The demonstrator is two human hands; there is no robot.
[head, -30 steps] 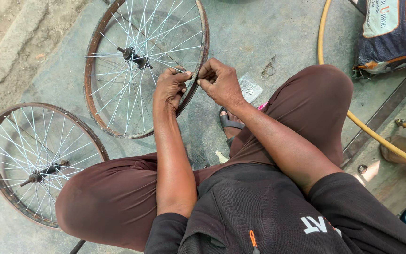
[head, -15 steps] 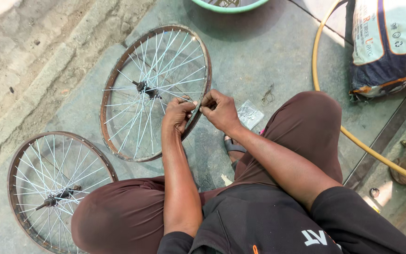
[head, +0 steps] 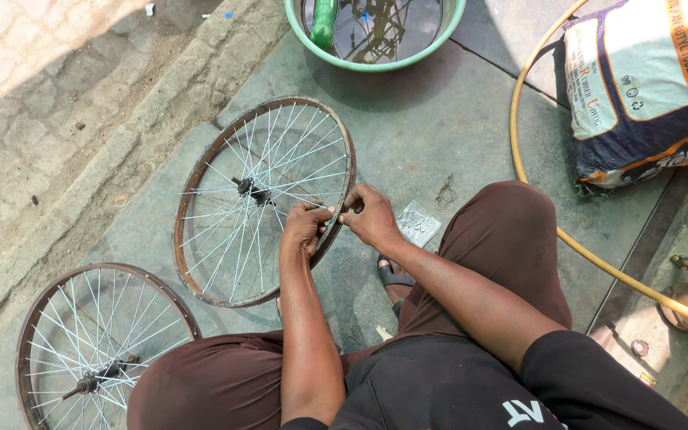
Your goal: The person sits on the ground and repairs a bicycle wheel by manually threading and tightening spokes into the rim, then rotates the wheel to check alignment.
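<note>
I squat on a grey-green concrete floor (head: 455,119) in bright sun, with a rough stone kerb (head: 113,151) running along my left. My left hand (head: 306,226) and right hand (head: 369,215) are both closed on the near edge of a rusty bicycle wheel (head: 263,199) lying flat before me, fingers pinched at the rim where the spokes meet it. A second wheel (head: 97,350) lies by my left knee. Ahead stands a green basin (head: 376,62) of water; to my right, a printed sack (head: 646,87) and a curved yellow hose (head: 519,151).
</note>
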